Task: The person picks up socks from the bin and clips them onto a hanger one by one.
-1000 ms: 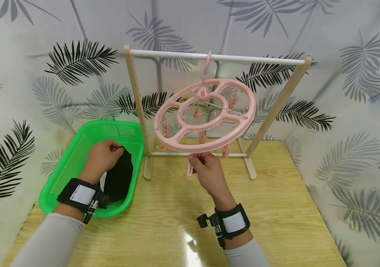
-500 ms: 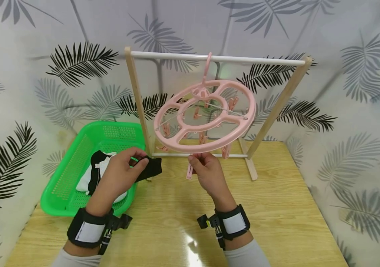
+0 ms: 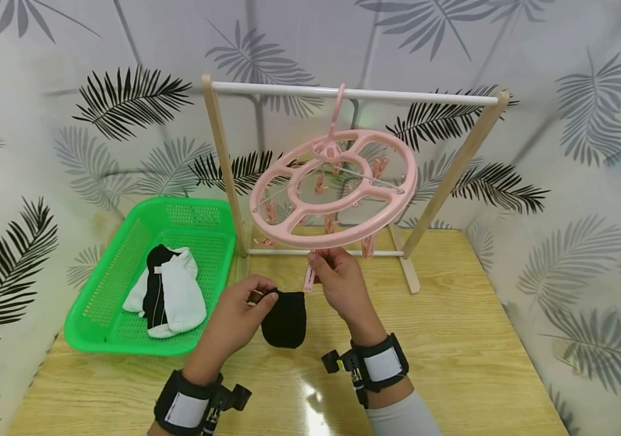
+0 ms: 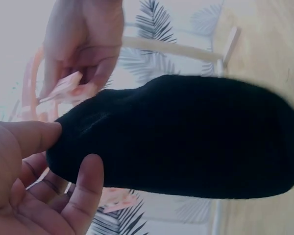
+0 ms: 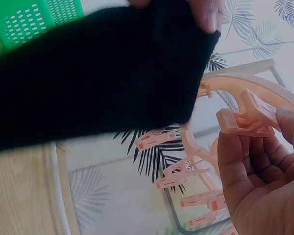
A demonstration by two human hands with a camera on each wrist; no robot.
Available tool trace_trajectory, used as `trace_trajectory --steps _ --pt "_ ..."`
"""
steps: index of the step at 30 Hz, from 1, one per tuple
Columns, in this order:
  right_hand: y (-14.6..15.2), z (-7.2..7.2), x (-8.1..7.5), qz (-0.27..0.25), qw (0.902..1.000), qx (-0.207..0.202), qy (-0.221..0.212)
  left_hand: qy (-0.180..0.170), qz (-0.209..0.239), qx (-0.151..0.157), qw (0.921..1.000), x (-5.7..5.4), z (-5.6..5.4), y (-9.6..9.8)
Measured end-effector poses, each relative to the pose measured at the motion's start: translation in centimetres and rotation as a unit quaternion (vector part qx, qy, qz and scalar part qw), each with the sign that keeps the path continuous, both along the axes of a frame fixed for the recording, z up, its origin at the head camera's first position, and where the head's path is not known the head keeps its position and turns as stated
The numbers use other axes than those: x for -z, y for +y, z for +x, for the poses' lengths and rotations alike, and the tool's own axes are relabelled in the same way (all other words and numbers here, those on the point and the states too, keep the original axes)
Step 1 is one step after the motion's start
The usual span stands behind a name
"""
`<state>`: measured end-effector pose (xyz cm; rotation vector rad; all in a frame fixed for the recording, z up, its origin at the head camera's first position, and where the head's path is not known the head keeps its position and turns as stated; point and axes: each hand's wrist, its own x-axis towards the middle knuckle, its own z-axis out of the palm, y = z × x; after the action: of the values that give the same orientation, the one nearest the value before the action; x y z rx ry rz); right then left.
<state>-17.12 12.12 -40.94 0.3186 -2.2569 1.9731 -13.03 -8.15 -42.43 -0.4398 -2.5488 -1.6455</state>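
My left hand (image 3: 239, 318) pinches a black sock (image 3: 284, 321) by its top edge in the head view, and the sock hangs down over the table. Close to it, my right hand (image 3: 345, 287) holds a pink clothespin (image 3: 309, 280) below the front rim of a round pink drying hanger (image 3: 310, 241). The right wrist view shows the thumb and fingers squeezing that clothespin (image 5: 247, 117), with the black sock (image 5: 112, 73) close by but apart from it. In the left wrist view the sock (image 4: 186, 139) spreads across the middle, thumb and fingers at its opening.
The hanger hooks over the white top bar (image 3: 397, 95) of a wooden-sided rack (image 3: 454, 175). Other pink clothespins (image 3: 369, 245) dangle beneath it. At left stands a green basket (image 3: 100, 290) with white and black socks (image 3: 182, 297) inside. The wooden table (image 3: 452, 339) lies under everything.
My left hand has lifted the black sock out of the green basket and carried it right, beside the right hand. The right hand has stayed at the clothespin.
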Motion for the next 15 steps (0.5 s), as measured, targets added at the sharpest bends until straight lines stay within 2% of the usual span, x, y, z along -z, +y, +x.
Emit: trace_trajectory --steps 6,15 --pt "-0.1 0.0 0.0 0.005 1.0 0.002 0.0 -0.008 0.018 0.02 0.9996 0.8 0.0 1.6" --pt "0.0 0.0 0.0 0.0 1.0 0.001 0.003 -0.004 0.04 0.019 0.999 0.4 0.0 2.8"
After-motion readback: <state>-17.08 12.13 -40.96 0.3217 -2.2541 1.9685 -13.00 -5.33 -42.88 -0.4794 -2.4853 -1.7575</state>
